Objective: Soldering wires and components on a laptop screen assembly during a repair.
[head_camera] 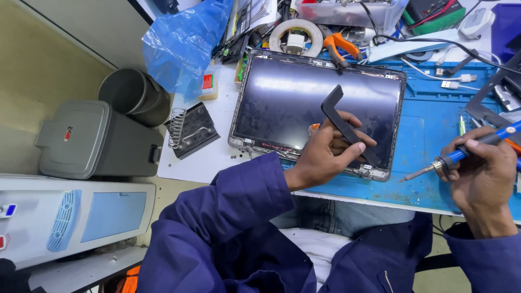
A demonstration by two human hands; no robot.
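**Two hands at a repair bench: a black angled strip in one, a soldering iron in the other**

Seen from above, a person in dark blue sleeves sits at a white table (214, 163) partly covered by a blue work mat (429, 135). At the centre of the frame the left hand (325, 154) is closed around a black angled strip (342, 122), a flat bent piece of plastic or metal. Its upper end rises free above the fingers; its lower end runs down to the right past the thumb. The hand and strip are over the lower right part of a laptop screen panel (282, 103), which lies flat, dark and glossy, with its bare frame edges exposed.

At the right edge of the frame the right hand (483, 173) grips a soldering iron (450, 160) with a blue handle, fingers wrapped tight. Its metal tip points left and slightly down, over the blue mat and just right of the panel's lower right corner. Whether the tip touches the mat cannot be told.

Left of the panel a black stand with a coiled spring holder (187, 130) sits on the table. Above it lies a crumpled blue plastic bag (182, 43). At the top centre are a roll of tape (296, 35) and orange-handled pliers (339, 46). A grey bin (133, 95) and a grey case (92, 141) stand at the left, below table level.
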